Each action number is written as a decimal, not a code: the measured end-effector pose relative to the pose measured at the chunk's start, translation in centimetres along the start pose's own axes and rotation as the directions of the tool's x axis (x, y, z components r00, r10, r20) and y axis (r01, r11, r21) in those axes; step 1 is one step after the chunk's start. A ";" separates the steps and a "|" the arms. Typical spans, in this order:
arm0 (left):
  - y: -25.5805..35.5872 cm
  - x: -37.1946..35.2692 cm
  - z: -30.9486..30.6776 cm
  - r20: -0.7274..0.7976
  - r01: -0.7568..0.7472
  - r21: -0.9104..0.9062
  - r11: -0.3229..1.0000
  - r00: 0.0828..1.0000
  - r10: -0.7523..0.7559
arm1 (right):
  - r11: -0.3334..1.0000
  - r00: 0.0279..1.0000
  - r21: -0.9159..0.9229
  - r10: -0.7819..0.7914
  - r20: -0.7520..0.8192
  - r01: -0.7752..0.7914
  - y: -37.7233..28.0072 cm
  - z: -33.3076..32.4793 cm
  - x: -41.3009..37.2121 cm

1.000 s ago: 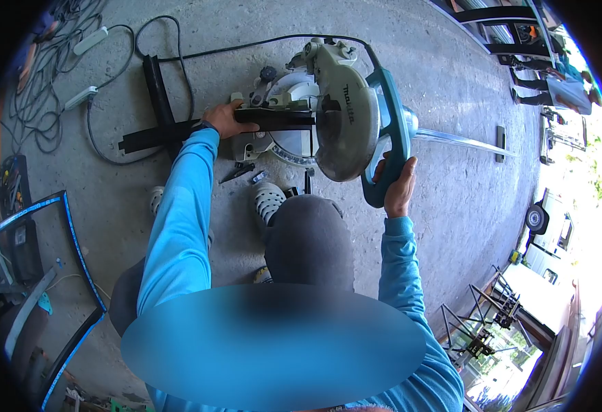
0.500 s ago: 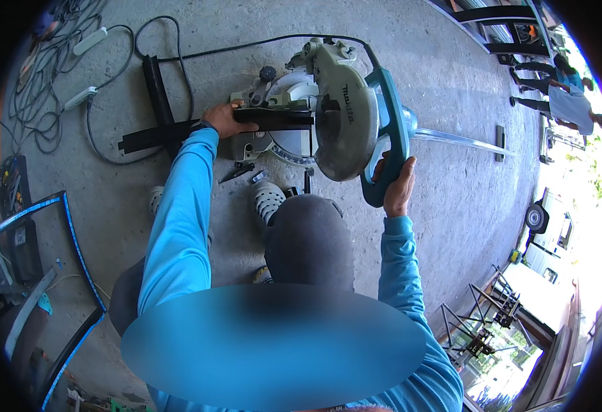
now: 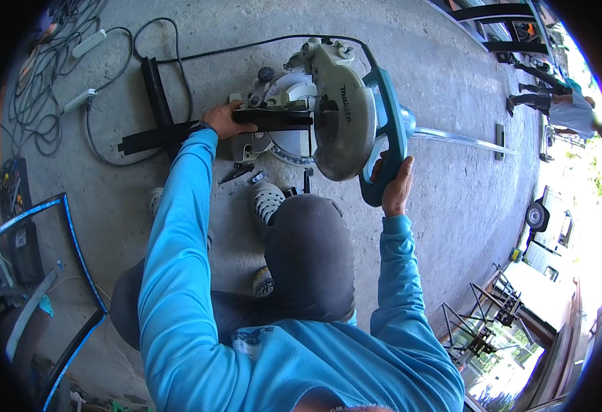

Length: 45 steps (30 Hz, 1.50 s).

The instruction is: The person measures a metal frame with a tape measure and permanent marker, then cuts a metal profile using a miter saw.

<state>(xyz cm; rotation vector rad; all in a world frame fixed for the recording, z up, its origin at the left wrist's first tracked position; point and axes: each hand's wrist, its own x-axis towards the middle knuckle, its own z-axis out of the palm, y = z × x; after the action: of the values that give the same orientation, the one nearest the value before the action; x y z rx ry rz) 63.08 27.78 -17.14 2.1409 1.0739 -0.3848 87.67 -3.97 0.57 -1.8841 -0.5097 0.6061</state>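
A Makita miter saw (image 3: 345, 113) stands on the concrete floor in front of me, its round blade guard over the base. My right hand (image 3: 398, 187) is wrapped round the saw's teal handle (image 3: 391, 130). With my left hand (image 3: 225, 121) I grip a dark metal profile (image 3: 280, 121) and hold it on the saw's base. The profile's near end reaches the blade guard, and its other side runs left past my wrist. The blade edge itself is hidden by the guard.
Another dark profile (image 3: 155, 89) lies on the floor at left, near coiled cables (image 3: 40, 89) and a white power strip (image 3: 80, 99). Small tools (image 3: 236, 172) lie by my shoe. A blue-edged frame (image 3: 74, 233) stands at lower left. People (image 3: 569, 110) are at far right.
My hands and the saw stay almost in place. At far right, the people have shifted position.
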 end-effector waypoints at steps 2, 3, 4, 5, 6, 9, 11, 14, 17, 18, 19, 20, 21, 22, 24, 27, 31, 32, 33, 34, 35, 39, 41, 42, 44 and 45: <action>-0.2 0.1 0.1 -0.003 -0.019 -0.018 1.000 1.000 0.019 | 1.000 1.000 0.012 -0.001 0.013 0.001 0.2 -0.1 0.0; -0.2 0.1 0.2 -0.011 -0.021 -0.024 0.999 1.000 0.021 | 1.000 1.000 0.000 -0.009 0.013 0.009 0.2 -0.1 0.1; -0.2 0.1 0.2 -0.019 -0.023 -0.030 0.999 1.000 0.022 | 1.000 1.000 -0.012 -0.015 0.013 0.015 0.1 -0.1 0.0; -0.2 0.1 0.2 -0.027 -0.026 -0.036 0.999 0.999 0.025 | 0.999 1.000 -0.025 -0.022 0.012 0.022 0.1 -0.1 0.0; -0.2 0.2 0.2 -0.021 -0.024 -0.028 0.999 1.000 0.023 | 0.999 1.000 -0.031 -0.019 0.006 0.019 0.0 -0.1 0.0; -0.4 0.4 0.4 -0.008 -0.015 -0.013 1.000 1.000 0.015 | 0.999 1.000 -0.049 -0.013 -0.005 0.013 0.1 -0.1 0.0; -0.4 0.5 0.5 -0.007 -0.010 -0.013 1.000 1.000 0.010 | 0.998 1.000 -0.060 -0.017 -0.008 0.017 0.1 -0.1 0.0; -0.5 0.6 0.7 -0.015 -0.013 -0.029 1.000 1.000 0.012 | 0.998 1.000 -0.056 -0.010 -0.010 0.010 0.0 0.0 0.0; -0.1 0.2 0.2 -0.025 -0.009 -0.025 1.000 1.000 0.008 | 0.997 1.000 -0.074 -0.021 -0.014 0.020 -0.1 0.1 -0.1; 0.0 0.1 0.1 -0.025 -0.007 -0.026 1.000 1.000 0.006 | 0.997 1.000 -0.070 -0.020 -0.016 0.019 -0.1 0.1 -0.1; 0.0 0.1 0.1 -0.026 -0.004 -0.026 1.000 1.000 0.003 | 0.998 1.000 -0.065 -0.018 -0.018 0.017 -0.1 0.2 -0.1; 0.0 0.1 0.1 -0.026 -0.001 -0.027 1.000 1.000 0.001 | 0.998 1.000 -0.061 -0.016 -0.019 0.015 0.0 0.2 -0.1; 0.0 0.1 0.1 -0.021 -0.002 -0.028 1.000 1.000 0.001 | 0.999 1.000 -0.052 -0.012 -0.021 0.010 0.1 0.2 -0.1; 0.0 0.1 0.1 -0.017 -0.002 -0.030 1.000 1.000 0.001 | 0.999 1.000 -0.044 -0.008 -0.023 0.007 0.2 0.2 -0.1; -0.1 0.3 0.2 -0.015 -0.004 -0.029 1.000 1.000 0.004 | 0.999 1.000 -0.039 -0.005 -0.025 0.004 0.3 0.1 0.0; -0.2 0.3 0.2 -0.022 -0.008 -0.020 1.000 1.000 0.007 | 0.999 0.999 -0.043 -0.011 -0.031 0.010 0.0 0.3 -0.2; -0.3 0.4 0.6 -0.049 -0.007 -0.021 1.000 0.999 0.006 | 1.000 1.000 -0.019 -0.011 -0.019 0.011 0.3 0.2 -0.2; -0.5 0.5 0.8 -0.061 -0.007 -0.024 1.000 0.998 0.005 | 1.000 1.000 -0.010 -0.009 -0.010 0.008 0.4 0.1 -0.1; -0.7 0.8 1.0 -0.059 -0.013 -0.028 1.000 0.998 0.012 | 1.000 1.000 0.001 -0.010 -0.008 0.010 0.4 0.1 0.1; -0.8 1.0 1.1 -0.055 -0.019 -0.032 0.999 0.998 0.017 | 1.000 1.000 0.010 -0.009 -0.006 0.009 0.2 0.2 0.1; -1.0 1.0 1.3 -0.048 -0.026 -0.037 0.999 0.999 0.024 | 1.000 1.000 0.019 -0.006 -0.005 0.006 -0.1 0.2 0.0; -0.6 0.7 0.9 -0.046 -0.006 -0.029 1.000 0.999 0.005 | 1.000 1.000 -0.009 0.007 -0.022 -0.008 -0.6 0.2 0.0; -0.4 0.5 0.7 -0.046 -0.008 -0.031 0.999 0.999 0.006 | 1.000 1.000 -0.012 -0.004 -0.021 0.003 -0.6 0.3 0.0; -0.5 0.5 0.8 -0.057 -0.015 -0.042 0.999 0.998 0.012 | 1.000 1.000 -0.006 0.000 -0.014 0.000 -0.5 0.3 0.0; -0.8 0.8 1.1 -0.080 -0.031 -0.065 0.997 0.996 0.026 | 1.000 1.000 0.003 0.006 -0.002 -0.006 -0.3 0.2 0.0; -0.9 1.0 1.2 -0.075 -0.031 -0.064 0.997 0.997 0.026 | 1.000 1.000 -0.006 0.002 -0.009 -0.003 -0.2 0.2 0.0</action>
<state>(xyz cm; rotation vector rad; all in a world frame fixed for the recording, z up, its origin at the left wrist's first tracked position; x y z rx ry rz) 63.02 27.85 -18.94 2.1242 1.0810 -0.2554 87.53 -3.73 0.72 -1.8928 -0.5042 0.5983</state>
